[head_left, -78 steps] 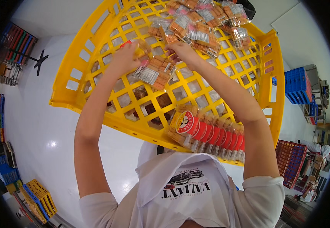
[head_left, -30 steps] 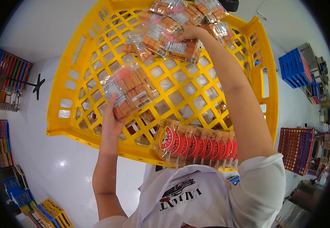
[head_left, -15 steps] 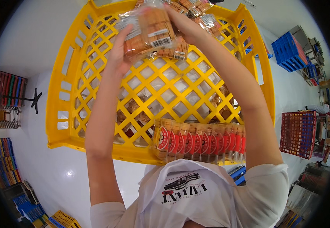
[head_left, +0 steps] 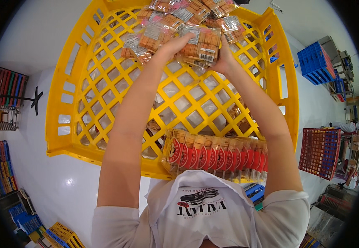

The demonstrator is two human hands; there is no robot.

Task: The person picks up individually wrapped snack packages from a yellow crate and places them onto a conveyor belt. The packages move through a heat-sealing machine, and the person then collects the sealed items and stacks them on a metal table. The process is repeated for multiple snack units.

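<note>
At the far side of a yellow plastic crate, my hands are on a clear pack of brown biscuits. My left hand grips its left side, the thumb lying over the top. The right edge is held by my right hand. Beneath this pack another one partly shows. Several similar packs lie loosely heaped around it, including a pack just left of my left hand. Along the crate's near edge stands a row of biscuit packs with red labels, packed side by side.
Through the lattice, more plastic-wrapped brown goods show below. Blue crates and a red crate stand at the right. At the left are stacked coloured crates and a black stand foot.
My hands have moved right and lowered. Packs held up before now lie on the heap at the left, and both hands grip a pack at its right.
</note>
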